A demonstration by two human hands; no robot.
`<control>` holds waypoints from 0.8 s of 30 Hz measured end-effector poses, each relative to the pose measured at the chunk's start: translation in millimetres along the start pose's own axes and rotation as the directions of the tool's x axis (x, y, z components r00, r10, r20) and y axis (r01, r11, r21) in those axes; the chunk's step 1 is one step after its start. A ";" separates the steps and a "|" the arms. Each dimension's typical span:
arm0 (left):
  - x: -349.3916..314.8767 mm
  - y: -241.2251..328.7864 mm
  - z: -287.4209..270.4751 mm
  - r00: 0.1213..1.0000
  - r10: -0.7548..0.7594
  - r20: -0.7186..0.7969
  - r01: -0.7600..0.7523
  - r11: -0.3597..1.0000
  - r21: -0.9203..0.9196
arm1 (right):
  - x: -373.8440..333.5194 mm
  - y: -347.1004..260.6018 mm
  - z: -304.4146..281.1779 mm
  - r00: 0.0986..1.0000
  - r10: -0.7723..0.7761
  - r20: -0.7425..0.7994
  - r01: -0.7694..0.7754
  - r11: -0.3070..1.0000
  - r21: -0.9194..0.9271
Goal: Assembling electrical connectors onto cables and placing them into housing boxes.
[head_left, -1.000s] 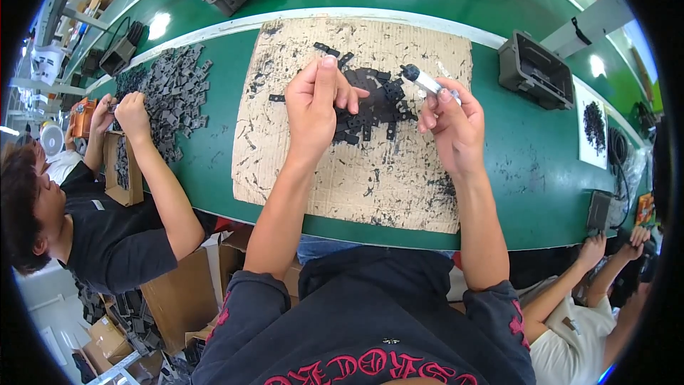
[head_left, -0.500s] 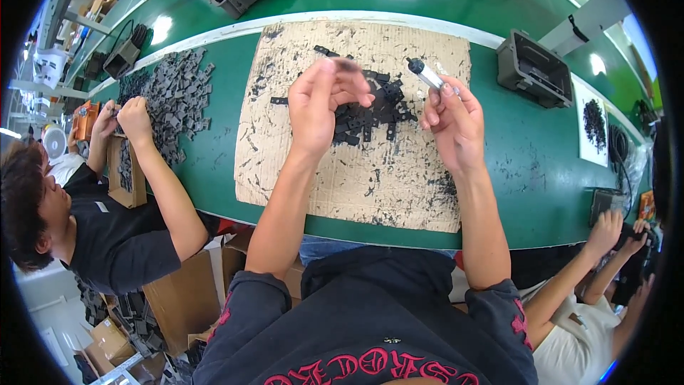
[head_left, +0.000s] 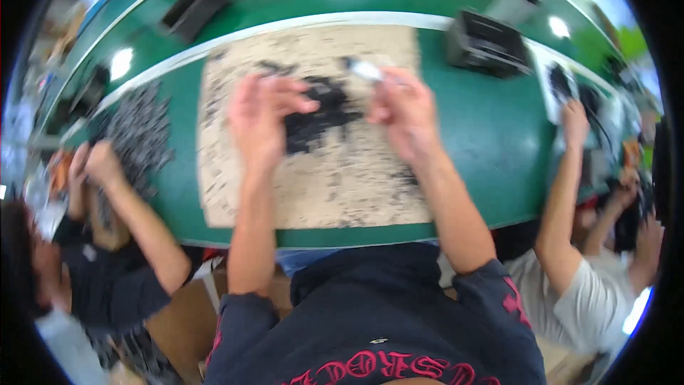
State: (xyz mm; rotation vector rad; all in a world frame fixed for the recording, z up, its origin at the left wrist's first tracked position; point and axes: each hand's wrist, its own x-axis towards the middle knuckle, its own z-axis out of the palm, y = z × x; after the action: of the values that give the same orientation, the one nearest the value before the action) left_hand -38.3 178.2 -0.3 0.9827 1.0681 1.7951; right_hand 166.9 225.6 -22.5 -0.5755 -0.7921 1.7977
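My right hand (head_left: 402, 110) is closed around a short, pale tube-shaped tool (head_left: 365, 70) whose black end points up and left. Motion blur hides the tool's exact kind. My left hand (head_left: 260, 117) is raised over the left part of a worn cardboard sheet (head_left: 342, 196), its fingers bent and smeared. A dark blur lies by its fingertips; I cannot tell whether it is held or lies on the sheet behind. Between and beyond my hands, a heap of small flat black parts (head_left: 317, 117) covers the middle of the cardboard.
Grey parts (head_left: 139, 132) are spread on the green table (head_left: 491, 157) at the left, near a co-worker's hands (head_left: 103, 164). One dark bin (head_left: 488, 43) stands back right, another (head_left: 196, 11) back left. Another co-worker's arm (head_left: 566, 192) reaches over the right side.
The whole view has swung, so the table and cardboard appear farther left. My right hand still holds the tool. At right, a co-worker's arm now reaches farther over the table.
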 end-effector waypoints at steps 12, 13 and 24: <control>-0.1 -3.2 -11.1 0.993 0.104 -0.058 -0.090 0.973 0.211 | 8.0 -3.3 4.4 1.000 -0.023 0.016 0.023 1.000 0.021; 3.1 -11.1 -13.0 0.993 0.115 -0.040 -0.102 0.965 0.242 | 7.3 -6.3 0.7 1.000 -0.026 0.002 0.026 1.000 0.009; 6.9 19.7 -53.8 0.916 0.350 -0.198 -0.237 0.867 0.438 | 14.6 7.0 -2.2 0.997 0.057 -0.050 -0.060 0.997 -0.045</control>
State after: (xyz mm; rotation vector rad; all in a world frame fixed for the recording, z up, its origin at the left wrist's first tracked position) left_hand -93.9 162.8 1.0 1.2248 1.5817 2.0459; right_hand 159.1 238.2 -29.4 -0.6767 -0.7934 1.8156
